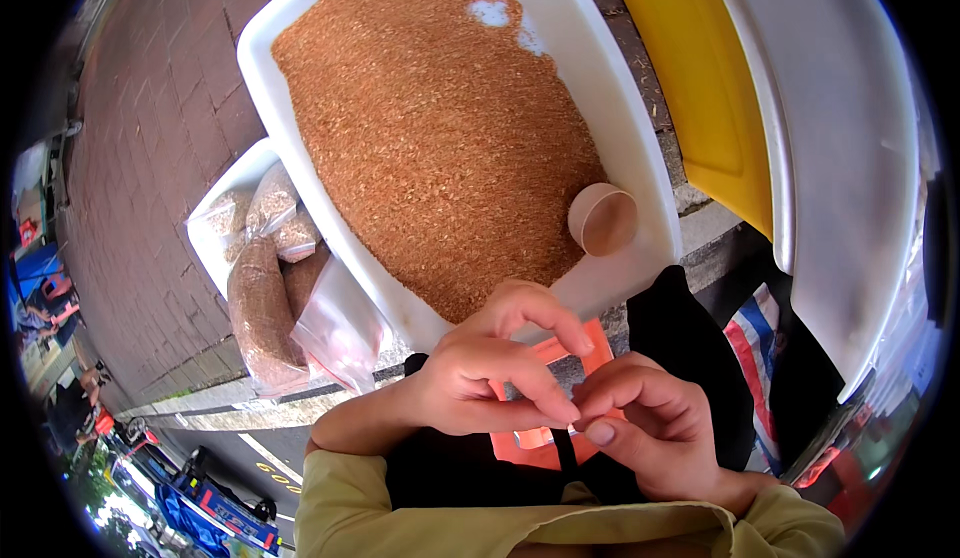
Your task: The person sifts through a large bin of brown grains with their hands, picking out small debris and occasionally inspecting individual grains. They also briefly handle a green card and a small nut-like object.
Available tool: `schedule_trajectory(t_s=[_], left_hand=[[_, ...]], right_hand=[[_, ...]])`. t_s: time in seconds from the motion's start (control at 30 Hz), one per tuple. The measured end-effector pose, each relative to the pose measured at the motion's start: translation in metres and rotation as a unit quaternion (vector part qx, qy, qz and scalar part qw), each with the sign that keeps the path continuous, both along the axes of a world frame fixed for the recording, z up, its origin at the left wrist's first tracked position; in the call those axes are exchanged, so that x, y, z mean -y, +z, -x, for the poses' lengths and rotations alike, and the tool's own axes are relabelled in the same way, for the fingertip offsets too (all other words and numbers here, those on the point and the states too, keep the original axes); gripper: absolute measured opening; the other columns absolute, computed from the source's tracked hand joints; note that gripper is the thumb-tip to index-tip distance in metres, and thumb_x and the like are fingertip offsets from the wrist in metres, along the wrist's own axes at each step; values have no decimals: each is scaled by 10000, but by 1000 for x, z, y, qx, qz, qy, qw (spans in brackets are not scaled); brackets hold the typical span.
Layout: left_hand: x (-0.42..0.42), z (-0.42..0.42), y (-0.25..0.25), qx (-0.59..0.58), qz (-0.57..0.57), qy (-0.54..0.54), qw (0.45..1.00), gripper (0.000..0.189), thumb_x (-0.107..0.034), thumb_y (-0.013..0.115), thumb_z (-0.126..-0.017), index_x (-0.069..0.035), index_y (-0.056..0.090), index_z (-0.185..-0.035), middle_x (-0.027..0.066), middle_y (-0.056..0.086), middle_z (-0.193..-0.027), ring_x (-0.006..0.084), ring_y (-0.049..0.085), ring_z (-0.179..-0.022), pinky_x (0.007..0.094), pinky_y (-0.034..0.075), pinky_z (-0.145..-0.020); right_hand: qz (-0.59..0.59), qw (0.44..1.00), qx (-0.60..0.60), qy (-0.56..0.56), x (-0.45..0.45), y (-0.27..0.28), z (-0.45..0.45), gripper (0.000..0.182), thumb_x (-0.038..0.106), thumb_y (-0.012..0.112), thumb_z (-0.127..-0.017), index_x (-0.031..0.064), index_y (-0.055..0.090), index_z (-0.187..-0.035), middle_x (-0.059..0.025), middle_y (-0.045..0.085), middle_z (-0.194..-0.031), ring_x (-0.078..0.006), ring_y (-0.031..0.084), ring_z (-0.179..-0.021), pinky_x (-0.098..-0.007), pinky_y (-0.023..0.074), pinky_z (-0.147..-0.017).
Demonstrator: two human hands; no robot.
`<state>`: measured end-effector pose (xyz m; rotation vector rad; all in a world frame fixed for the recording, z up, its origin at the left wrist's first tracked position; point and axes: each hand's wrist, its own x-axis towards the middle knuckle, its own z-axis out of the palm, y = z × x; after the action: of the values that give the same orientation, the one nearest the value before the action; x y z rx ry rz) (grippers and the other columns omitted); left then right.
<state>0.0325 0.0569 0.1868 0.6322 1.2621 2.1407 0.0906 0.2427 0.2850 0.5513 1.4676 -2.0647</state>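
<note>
My left hand [480,381] and my right hand [652,419] meet at the fingertips in front of my lap. A tiny pale spot shows where they touch; whether it is a held thing I cannot tell. The left thumb and fingers are partly spread, while the right thumb and index finger are pinched close. Just beyond the hands stands a large white plastic tub [626,107], holding a broad heap of reddish-brown grain or husks [435,137]. A pale plastic cup [582,220] lies tilted at the heap's near right corner.
Left of the tub, a smaller white bin [238,166] holds filled clear bags [259,310] and a flatter clear bag [345,321]. On the right stand a yellow bin [705,115], a white tub [832,153] and a striped bag [756,378]. An orange plastic stool [506,449] shows below my hands.
</note>
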Motion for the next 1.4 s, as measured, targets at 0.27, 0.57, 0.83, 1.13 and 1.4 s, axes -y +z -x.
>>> schedule_trajectory(t_s=[0.27,0.57,0.83,1.13,1.4], left_hand=[[-2,-5,3,17,-31,2,999,172,-112,791,-743,-197,735,-882,64,546,-1126,233,472,-1032,383,338,-910],[3,-6,4,-97,-9,51,994,150,-112,781,-753,-170,727,-881,55,540,-1082,227,498,-1005,360,399,-855],[6,-9,5,-98,-14,73,992,164,-87,779,-753,-166,716,-882,53,524,-1068,216,503,-1004,338,418,-829],[13,-6,2,-123,-24,55,991,147,-94,769,-764,-172,697,-865,55,526,-1071,219,512,-979,335,406,-836],[10,-10,4,-163,-5,91,982,144,-106,773,-752,-170,679,-841,36,550,-1042,231,523,-949,349,422,-799]], right_hand=[[-105,993,0,46,7,2,3,150,-81,646,-758,-14,659,-892,-95,609,-932,-165,574,-904,-304,432,-874],[-175,979,-74,69,9,-1,1,115,-59,657,-710,13,623,-794,-81,591,-892,-148,551,-830,-283,428,-830],[-166,986,-18,4,24,4,2,106,-38,656,-705,6,619,-794,-76,584,-895,-141,548,-836,-258,414,-782],[-190,978,-51,70,24,4,4,122,-25,682,-681,15,618,-777,-60,582,-870,-149,542,-849,-271,401,-795],[-182,982,-23,40,26,3,1,132,-46,656,-658,28,583,-739,-53,561,-858,-135,534,-838,-246,403,-757]])
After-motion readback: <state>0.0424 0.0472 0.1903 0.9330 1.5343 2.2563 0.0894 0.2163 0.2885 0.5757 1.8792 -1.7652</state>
